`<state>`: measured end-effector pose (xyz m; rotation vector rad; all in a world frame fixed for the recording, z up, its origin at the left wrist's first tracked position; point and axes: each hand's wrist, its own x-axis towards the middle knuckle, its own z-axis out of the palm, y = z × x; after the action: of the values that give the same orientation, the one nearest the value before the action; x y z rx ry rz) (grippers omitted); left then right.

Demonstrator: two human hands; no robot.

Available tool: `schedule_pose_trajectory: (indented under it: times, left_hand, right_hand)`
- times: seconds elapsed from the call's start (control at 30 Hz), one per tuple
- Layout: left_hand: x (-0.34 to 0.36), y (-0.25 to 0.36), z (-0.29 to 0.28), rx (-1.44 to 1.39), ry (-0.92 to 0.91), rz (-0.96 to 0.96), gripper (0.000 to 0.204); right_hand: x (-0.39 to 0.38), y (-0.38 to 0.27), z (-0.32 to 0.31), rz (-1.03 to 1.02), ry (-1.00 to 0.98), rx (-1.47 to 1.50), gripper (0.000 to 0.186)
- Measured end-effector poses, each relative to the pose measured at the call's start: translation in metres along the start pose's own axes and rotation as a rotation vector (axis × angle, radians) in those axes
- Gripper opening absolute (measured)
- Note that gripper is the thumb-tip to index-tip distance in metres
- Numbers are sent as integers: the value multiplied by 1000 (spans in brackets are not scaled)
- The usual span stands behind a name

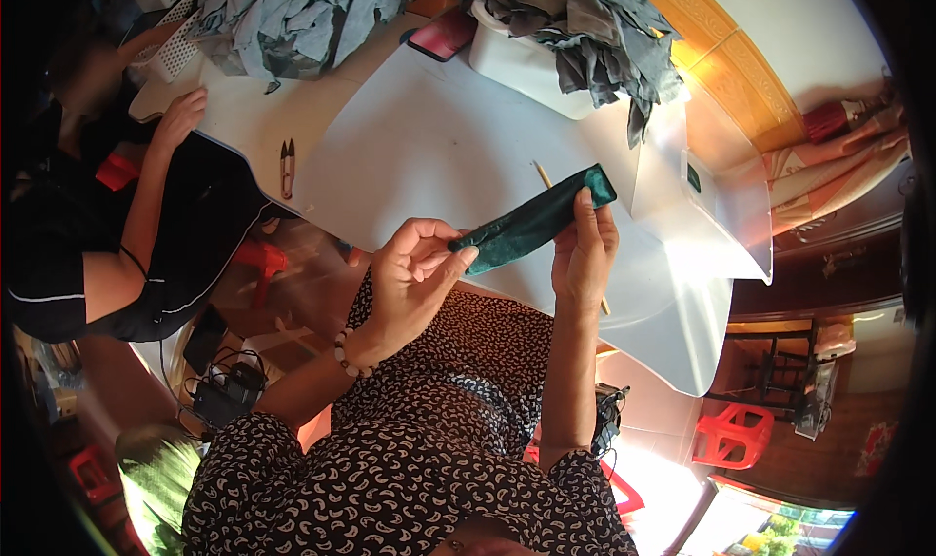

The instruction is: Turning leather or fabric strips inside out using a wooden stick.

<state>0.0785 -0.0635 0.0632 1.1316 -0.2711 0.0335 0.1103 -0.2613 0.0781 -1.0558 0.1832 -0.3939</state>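
A long, narrow strip of dark green velvet cloth (531, 223) is stretched between my two hands above the table's edge. It looks folded or sewn flat; which one I cannot tell. My left hand (414, 273) pinches its left end between thumb and fingers. At the other, higher end, my right hand (585, 249) grips the cloth with the thumb on top and the fingers behind. The strip slants up to the right. Behind it on the white tabletop (409, 147) lies a thin wooden stick (542, 173), partly covered by the cloth and my right hand.
Thread snips (288, 169) lie at the left. A white tub (522, 69) heaped with grey cloth pieces (585, 20) stands at the back, beside a phone (444, 36). Another grey cloth pile (302, 20) is farther left. Another person's hand (183, 115) rests at the left table edge.
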Motion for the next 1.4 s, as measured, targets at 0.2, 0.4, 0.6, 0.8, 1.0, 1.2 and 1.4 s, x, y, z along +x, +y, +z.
schedule_pose_trajectory:
  times: [0.2, 0.4, 0.6, 0.8, 1.0, 1.2, 1.4]
  left_hand:
    - [9, 3, 0, 231, -16, 215, 20]
    - [11, 6, -3, 381, -18, 323, 23]
    - [13, 3, -8, 411, -27, 300, 22]
    - [31, -23, -22, 258, 64, 80, 19]
    - [67, 2, -26, 785, 141, 346, 16]
    - [104, 16, -35, 531, 103, 315, 19]
    - [118, 54, -44, -189, 86, -185, 36]
  right_hand:
    - [7, 21, -4, 4, 24, -325, 23]
    - [8, 27, 2, 7, 9, -303, 23]
    - [13, 31, -1, 8, 25, -440, 25]
    - [10, 22, 7, -141, 67, -1191, 38]
    - [5, 5, 11, -506, -107, -1240, 41]
    - [6, 20, 7, -719, -482, -1515, 28]
    - [11, 17, -11, -661, -332, -1506, 12]
